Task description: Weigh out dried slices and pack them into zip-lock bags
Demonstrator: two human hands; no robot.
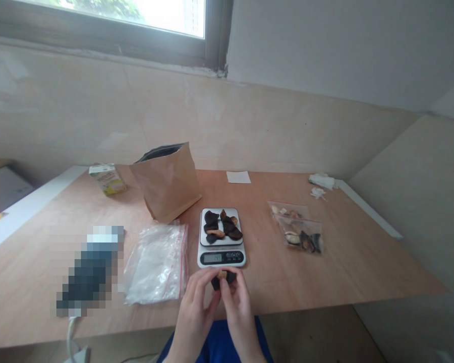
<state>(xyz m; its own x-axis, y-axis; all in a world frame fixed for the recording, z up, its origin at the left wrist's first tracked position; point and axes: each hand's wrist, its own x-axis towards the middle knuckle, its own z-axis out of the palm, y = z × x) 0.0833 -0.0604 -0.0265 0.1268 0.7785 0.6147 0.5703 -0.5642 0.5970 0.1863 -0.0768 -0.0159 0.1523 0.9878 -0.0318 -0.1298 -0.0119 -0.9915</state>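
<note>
1. The display on the digital scale and the label on the carton are too small to read.
2. The left grip and right grip are clamped together on a dark dried piece, just in front of the scale.
3. More dark dried pieces lie on the scale; a kraft paper bag stands on the bench.
</note>
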